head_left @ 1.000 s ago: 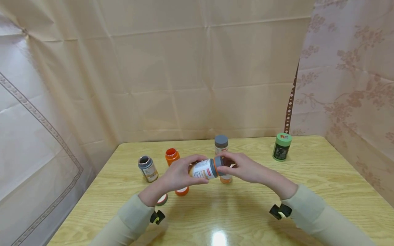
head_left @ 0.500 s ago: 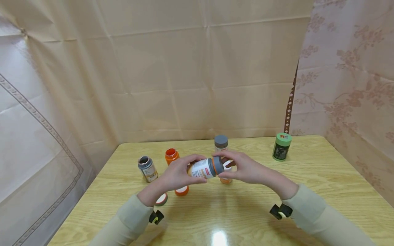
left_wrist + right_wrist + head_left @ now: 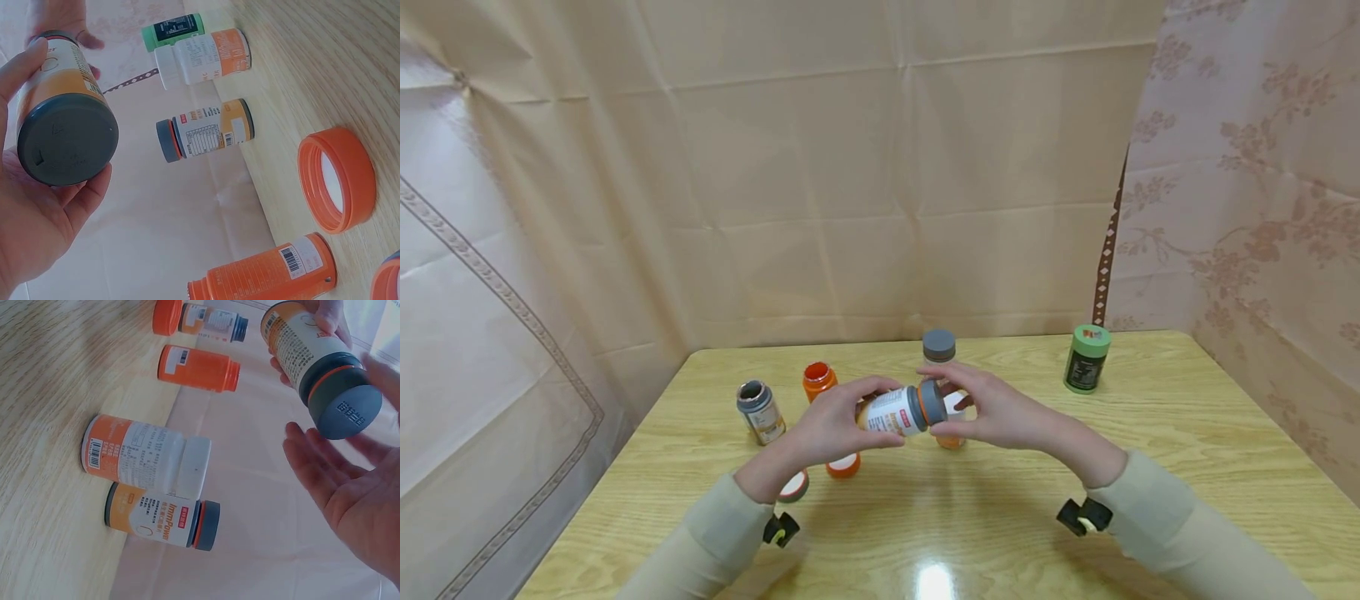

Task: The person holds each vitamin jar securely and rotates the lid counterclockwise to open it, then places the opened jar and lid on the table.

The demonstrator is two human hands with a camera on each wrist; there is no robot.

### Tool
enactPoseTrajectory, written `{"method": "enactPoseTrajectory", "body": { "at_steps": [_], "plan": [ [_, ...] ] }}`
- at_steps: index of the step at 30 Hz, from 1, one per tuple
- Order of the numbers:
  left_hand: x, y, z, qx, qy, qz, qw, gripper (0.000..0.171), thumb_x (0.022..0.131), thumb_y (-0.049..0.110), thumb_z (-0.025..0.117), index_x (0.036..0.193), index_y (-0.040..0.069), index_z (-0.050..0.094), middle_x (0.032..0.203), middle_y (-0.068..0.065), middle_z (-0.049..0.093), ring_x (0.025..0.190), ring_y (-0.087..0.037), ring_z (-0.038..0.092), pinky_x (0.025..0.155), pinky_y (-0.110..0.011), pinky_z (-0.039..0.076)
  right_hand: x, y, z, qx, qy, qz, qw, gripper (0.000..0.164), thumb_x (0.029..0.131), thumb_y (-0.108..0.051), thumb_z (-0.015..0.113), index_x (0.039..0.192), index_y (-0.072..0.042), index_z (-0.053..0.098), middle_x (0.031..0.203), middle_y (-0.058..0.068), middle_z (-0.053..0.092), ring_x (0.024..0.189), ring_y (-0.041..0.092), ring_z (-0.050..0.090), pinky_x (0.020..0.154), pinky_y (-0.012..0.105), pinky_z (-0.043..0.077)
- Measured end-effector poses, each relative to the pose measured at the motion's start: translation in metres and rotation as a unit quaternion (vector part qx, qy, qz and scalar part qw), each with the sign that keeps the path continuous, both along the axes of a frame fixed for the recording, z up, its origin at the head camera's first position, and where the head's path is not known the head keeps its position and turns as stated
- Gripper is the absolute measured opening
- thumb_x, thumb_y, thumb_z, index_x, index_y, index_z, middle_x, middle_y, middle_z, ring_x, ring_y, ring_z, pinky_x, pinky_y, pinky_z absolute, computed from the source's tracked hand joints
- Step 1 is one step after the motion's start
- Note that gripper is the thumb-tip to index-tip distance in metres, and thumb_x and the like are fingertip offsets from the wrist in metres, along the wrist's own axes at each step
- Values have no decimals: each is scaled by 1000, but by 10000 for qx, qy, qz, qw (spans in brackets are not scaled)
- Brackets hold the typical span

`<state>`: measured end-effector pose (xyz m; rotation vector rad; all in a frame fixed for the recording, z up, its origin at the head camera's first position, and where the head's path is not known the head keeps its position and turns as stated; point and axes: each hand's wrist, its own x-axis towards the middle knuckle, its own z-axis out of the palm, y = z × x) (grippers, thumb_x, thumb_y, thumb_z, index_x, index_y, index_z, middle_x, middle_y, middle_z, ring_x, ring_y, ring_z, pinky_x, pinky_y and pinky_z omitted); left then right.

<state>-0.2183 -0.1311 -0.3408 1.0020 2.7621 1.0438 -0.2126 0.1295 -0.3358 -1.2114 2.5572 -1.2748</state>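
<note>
In the head view my left hand grips a white and yellow pill bottle, tilted, its dark grey cap pointing right. The left wrist view shows the bottle's dark base, with the thumb and fingers round its body. My right hand is at the cap, fingers spread to either side. Seen from the right wrist, the fingers are extended and stand apart from the cap; the thumb side is blurred. An orange ring shows below the cap, which is on the bottle.
Left of the hands stand an uncapped grey-necked bottle and an uncapped orange bottle. Loose caps, one orange and one grey, lie in front. Behind are a grey-capped bottle, a white-capped bottle and a green-lidded jar.
The bottle and left hand have shifted slightly left. My right hand's fingers have spread wider round the cap, and more of the cap shows.
</note>
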Motion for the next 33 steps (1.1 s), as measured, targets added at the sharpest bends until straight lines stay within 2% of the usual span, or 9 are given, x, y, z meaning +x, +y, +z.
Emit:
{"method": "enactPoseTrajectory", "body": {
  "at_steps": [3, 7, 13, 20, 27, 33],
  "plan": [
    [1, 0, 0, -12, -21, -5, 10000, 57, 76, 41, 83, 126, 25, 59, 105, 12, 61, 86, -11, 58, 72, -29, 51, 1, -1, 2, 165, -351, -199, 9991, 59, 94, -30, 65, 145, -10, 41, 122, 7, 57, 105, 22, 59, 76, 35, 53],
    [2, 0, 0, -16, -33, -14, 10000, 57, 77, 41, 82, 127, 25, 58, 106, 12, 61, 87, -11, 57, 72, -29, 51, -1, -2, 1, 289, -538, -267, 9978, 47, 99, -36, 57, 137, -10, 49, 105, 4, 63, 95, 21, 61, 72, 33, 52],
    [2, 1, 1, -55, -43, -9, 10000, 56, 77, 38, 83, 126, 26, 59, 105, 12, 61, 87, -12, 57, 73, -30, 51, -1, -1, 0, 263, -487, -243, 9982, 38, 97, -32, 62, 127, -10, 55, 94, 0, 62, 87, 18, 60, 72, 35, 53],
    [2, -2, 0, -51, -42, -8, 10000, 57, 77, 41, 82, 126, 26, 58, 105, 12, 61, 86, -11, 57, 72, -30, 51, 0, -2, 2, 242, -357, -210, 9988, 49, 92, -30, 69, 130, -6, 52, 100, 2, 61, 91, 17, 60, 75, 36, 54],
    [2, -6, -1, 0, -75, 83, 9999, 58, 76, 45, 82, 126, 28, 58, 104, 12, 61, 86, -12, 57, 72, -31, 51, 0, -1, 3, 279, -164, -203, 9993, 55, 89, -29, 72, 136, -11, 49, 113, 2, 58, 98, 18, 59, 79, 32, 53],
    [1, -8, -2, 45, -173, 145, 9997, 58, 76, 44, 82, 126, 28, 58, 106, 12, 60, 89, -16, 58, 73, -32, 51, 0, 1, 2, 252, -196, -270, 9991, 56, 89, -30, 72, 136, -11, 48, 114, 2, 58, 99, 18, 58, 80, 35, 53]
  ]
}}
